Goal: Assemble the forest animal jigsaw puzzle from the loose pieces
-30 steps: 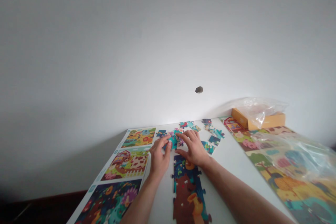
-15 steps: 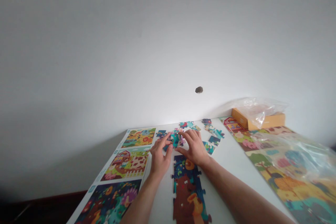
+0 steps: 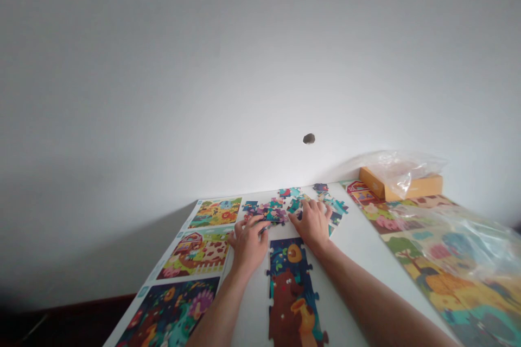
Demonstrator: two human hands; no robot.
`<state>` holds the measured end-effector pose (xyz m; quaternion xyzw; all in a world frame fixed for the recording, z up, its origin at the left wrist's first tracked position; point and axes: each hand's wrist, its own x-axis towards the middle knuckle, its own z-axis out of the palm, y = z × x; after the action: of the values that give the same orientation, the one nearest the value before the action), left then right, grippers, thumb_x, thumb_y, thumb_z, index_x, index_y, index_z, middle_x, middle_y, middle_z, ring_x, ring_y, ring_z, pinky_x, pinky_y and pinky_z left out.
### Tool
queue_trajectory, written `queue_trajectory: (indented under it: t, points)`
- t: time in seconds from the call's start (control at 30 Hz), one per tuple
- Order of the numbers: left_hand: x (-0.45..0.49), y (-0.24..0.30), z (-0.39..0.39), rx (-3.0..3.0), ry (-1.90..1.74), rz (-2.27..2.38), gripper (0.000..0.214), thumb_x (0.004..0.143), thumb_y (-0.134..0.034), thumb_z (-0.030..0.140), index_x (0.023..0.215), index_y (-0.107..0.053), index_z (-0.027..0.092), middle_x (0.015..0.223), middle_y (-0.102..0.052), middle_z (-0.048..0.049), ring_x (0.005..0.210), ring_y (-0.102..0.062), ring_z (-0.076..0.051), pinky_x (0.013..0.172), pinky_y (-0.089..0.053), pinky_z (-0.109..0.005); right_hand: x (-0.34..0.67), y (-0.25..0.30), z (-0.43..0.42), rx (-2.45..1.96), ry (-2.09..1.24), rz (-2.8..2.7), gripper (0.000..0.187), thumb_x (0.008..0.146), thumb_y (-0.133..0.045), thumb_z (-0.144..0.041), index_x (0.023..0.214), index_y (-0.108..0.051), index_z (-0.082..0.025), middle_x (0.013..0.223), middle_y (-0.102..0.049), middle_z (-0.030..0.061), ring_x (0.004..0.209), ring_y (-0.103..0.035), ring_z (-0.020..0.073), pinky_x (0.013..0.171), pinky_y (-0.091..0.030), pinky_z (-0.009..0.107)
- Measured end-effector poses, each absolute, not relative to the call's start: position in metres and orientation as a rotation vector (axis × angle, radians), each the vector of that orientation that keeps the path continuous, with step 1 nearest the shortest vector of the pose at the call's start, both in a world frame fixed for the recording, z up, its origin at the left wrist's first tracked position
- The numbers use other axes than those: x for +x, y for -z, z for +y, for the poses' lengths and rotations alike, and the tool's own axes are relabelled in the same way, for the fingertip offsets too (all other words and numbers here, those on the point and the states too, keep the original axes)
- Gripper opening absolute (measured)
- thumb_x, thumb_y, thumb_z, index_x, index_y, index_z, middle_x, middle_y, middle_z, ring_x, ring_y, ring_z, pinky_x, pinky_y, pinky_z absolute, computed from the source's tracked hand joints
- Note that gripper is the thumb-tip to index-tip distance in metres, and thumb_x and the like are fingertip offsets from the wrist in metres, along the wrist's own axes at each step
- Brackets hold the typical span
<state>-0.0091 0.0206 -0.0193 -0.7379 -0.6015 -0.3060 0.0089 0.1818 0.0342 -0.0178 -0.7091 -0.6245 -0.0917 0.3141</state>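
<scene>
My left hand (image 3: 249, 239) is curled at the near edge of a cluster of loose puzzle pieces (image 3: 275, 211), a small dark blue puzzle piece (image 3: 264, 227) between its thumb and fingers. My right hand (image 3: 311, 225) has its fingers apart, reaching down over pieces on the right. Close to its thumb and fingertips lies a teal puzzle piece (image 3: 293, 205); other pieces are partly hidden under that hand. Between my forearms is a joined puzzle strip (image 3: 290, 293) with a brown bear, an orange pot and dark blue foliage.
Left of my hands lies a sheet with printed pictures (image 3: 195, 252). More loose pieces (image 3: 337, 206) lie to the right. A colourful farm-and-animal picture (image 3: 423, 265) is partly under clear plastic (image 3: 468, 238). An orange box (image 3: 417, 188) with a plastic bag stands against the wall (image 3: 260, 92).
My hands have moved apart. The right hand has shifted right and the teal piece has moved right with it. My left hand has drawn slightly nearer me.
</scene>
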Motion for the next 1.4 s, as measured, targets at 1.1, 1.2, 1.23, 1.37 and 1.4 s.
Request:
queue_trajectory:
  t: [1.1, 1.2, 1.23, 1.37, 1.4]
  points:
    - [-0.008, 0.012, 0.019, -2.343, 0.834, -2.019, 0.033, 0.081, -0.056, 0.02, 0.105, -0.072, 0.036, 0.129, -0.063, 0.0027, 0.114, -0.05, -0.03, 0.098, -0.036, -0.053, 0.175, 0.009, 0.024, -1.934, 0.06, -1.688, 0.055, 0.079, -0.06, -0.034, 0.131, -0.048, -0.019, 0.108, -0.066, 0.0117, 0.108, -0.055, 0.0297, 0.11, -0.002, 0.055]
    - [-0.007, 0.011, 0.019, -2.342, 0.82, -2.031, 0.033, 0.082, -0.056, 0.021, 0.106, -0.072, 0.037, 0.13, -0.062, 0.004, 0.115, -0.049, -0.03, 0.099, -0.036, -0.052, 0.173, 0.008, 0.021, -2.025, 0.118, -1.616, 0.06, 0.077, -0.062, -0.037, 0.13, -0.049, -0.015, 0.107, -0.065, 0.0156, 0.109, -0.053, 0.0341, 0.11, -0.001, 0.057]
    - [-0.007, 0.011, 0.019, -2.341, 0.82, -2.032, 0.033, 0.082, -0.056, 0.021, 0.106, -0.072, 0.038, 0.13, -0.062, 0.004, 0.115, -0.049, -0.03, 0.099, -0.036, -0.052, 0.173, 0.008, 0.02, -2.024, 0.111, -1.625, 0.059, 0.077, -0.061, -0.035, 0.131, -0.049, -0.014, 0.106, -0.065, 0.0152, 0.108, -0.054, 0.0338, 0.109, -0.001, 0.058]
    - [-0.007, 0.011, 0.018, -2.338, 0.839, -2.032, 0.032, 0.081, -0.057, 0.021, 0.105, -0.072, 0.038, 0.129, -0.062, 0.0026, 0.115, -0.05, -0.031, 0.098, -0.035, -0.057, 0.175, 0.01, 0.022, -1.956, 0.066, -1.696, 0.055, 0.078, -0.058, -0.026, 0.131, -0.049, -0.017, 0.105, -0.066, 0.0121, 0.104, -0.058, 0.0302, 0.111, -0.002, 0.055]
    - [-0.007, 0.011, 0.018, -2.339, 0.847, -2.027, 0.032, 0.081, -0.058, 0.021, 0.104, -0.072, 0.037, 0.129, -0.063, 0.002, 0.115, -0.05, -0.032, 0.098, -0.035, -0.057, 0.176, 0.011, 0.023, -1.945, 0.054, -1.698, 0.055, 0.078, -0.058, -0.025, 0.131, -0.049, -0.018, 0.105, -0.066, 0.0119, 0.104, -0.058, 0.0297, 0.111, -0.003, 0.055]
